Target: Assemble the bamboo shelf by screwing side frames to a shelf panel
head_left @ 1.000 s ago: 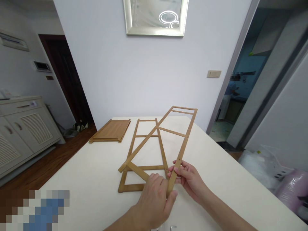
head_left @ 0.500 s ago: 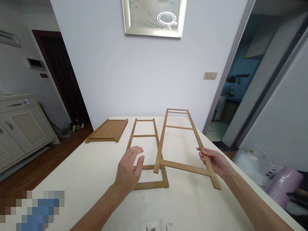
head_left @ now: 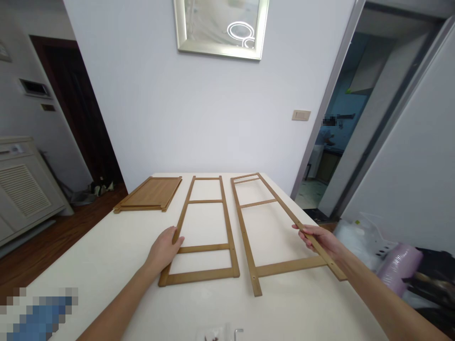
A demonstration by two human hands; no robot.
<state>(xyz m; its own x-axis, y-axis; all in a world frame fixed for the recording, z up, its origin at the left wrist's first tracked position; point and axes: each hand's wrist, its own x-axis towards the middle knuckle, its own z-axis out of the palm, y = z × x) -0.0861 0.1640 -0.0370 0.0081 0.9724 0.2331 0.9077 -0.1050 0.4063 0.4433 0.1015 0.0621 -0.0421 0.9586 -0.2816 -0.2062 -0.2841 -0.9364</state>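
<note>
A wooden ladder-like frame [head_left: 208, 248] lies lengthwise on the white table [head_left: 199, 312]. At its left rail is my left hand [head_left: 165, 248], closed around the rail with the thumb on the inner side. My right hand [head_left: 320, 239] grips the right rail of a second wooden frame [head_left: 249, 246], fingers underneath and thumb on top. This second frame is tilted, its right side raised off the table and its left rail low beside the first frame. A narrow gap separates the two frames.
Slatted wooden panels [head_left: 149, 194] lie stacked at the back left. A hex key [head_left: 238, 331] and a small clear bag of screws [head_left: 213, 334] are at the near edge. Beyond the right edge stand plastic-wrapped items [head_left: 400, 270]. A wall rises behind the table.
The second frame has come down and swung right, clear of the first frame it overlapped. My left hand, open above the first frame before, now holds its left rail.
</note>
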